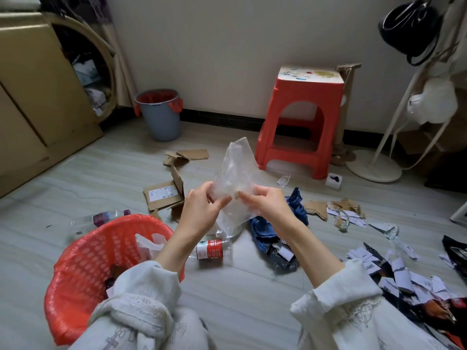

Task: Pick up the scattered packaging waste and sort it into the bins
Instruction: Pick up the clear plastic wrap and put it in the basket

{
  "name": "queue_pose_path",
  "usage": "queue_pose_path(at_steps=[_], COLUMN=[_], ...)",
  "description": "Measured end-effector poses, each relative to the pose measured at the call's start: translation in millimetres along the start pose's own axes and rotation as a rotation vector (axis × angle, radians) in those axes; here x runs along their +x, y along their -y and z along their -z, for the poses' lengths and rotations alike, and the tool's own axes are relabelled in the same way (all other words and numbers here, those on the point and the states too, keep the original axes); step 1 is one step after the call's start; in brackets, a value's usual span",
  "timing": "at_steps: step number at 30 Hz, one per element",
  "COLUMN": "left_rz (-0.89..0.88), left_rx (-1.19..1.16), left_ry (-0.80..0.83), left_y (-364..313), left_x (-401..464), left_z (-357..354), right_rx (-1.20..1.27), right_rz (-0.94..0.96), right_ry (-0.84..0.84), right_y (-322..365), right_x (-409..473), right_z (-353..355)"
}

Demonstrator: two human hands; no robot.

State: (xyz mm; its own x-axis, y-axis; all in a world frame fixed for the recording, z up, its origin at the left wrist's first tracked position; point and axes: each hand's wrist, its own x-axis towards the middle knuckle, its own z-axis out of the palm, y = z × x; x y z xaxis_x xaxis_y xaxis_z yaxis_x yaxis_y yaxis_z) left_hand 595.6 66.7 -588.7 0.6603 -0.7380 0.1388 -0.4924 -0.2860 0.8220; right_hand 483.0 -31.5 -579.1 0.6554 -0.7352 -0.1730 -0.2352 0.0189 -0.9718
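I hold both forearms raised before me, my left grip point(202, 208) and right grip point(265, 203) pinching, fingertips nearly meeting.

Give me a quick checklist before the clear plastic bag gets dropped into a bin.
1. Clear plastic bag held: ok, left hand and right hand both pinch it.
2. Bag off the floor: ok.
3. Red-lined basket within reach: ok, just under the left forearm.
4. Basket has room: ok, only a few pieces inside.
5. Bag empty: cannot tell, it is crumpled.
6. Grey bin the right one instead: cannot tell, no labels show.
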Motion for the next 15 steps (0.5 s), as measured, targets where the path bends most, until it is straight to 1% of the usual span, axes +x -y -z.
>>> queue_pose_path(at_steps=[2,3,4,5,6,8,9,10,12,13,15], left_rz=[0.033,0.051,0.075,0.101,0.123,0.148,0.151,0.153,0.158,0.157,0.156], left_rx=[0.069,0.089,0.1,0.104,0.105,0.098,0.086,0.077,0.082,0.079,0.053], left_ry=[-0.068,-0.092,-0.113,-0.133,-0.151,-0.161,-0.156,-0.144,-0.108,-0.093,-0.064], left_y=[3,4,7,7,8,5,5,5,4,4,4], left_x=[2,3,3,4,4,3,3,4,4,5,2], left_z=[-1,-2,-3,-3,-3,-1,0,1,3,4,6], right_rx=[-0.298,-0.435,-0.488,-0.474,-0.448,-0.499,-0.575,-0.653,-0.748,-0.757,-0.752], right_rz=[0.052,0.094,0.177,0.283,0.404,0.567,0.595,0.585,0.483,0.434,0.372], right_ry=[-0.099,-0.201,-0.311,-0.385,-0.408,-0.31,-0.231,-0.151,0.015,0.087,0.164], right_y=[-2,-3,-2,1,5,9,7,4,-1,-3,-3], right_x=[2,3,2,0,-3,-7,-6,-5,-2,-1,-2], right_z=[-5,-8,-10,-13,-15,-22,-25,-28,-28,-28,-27])
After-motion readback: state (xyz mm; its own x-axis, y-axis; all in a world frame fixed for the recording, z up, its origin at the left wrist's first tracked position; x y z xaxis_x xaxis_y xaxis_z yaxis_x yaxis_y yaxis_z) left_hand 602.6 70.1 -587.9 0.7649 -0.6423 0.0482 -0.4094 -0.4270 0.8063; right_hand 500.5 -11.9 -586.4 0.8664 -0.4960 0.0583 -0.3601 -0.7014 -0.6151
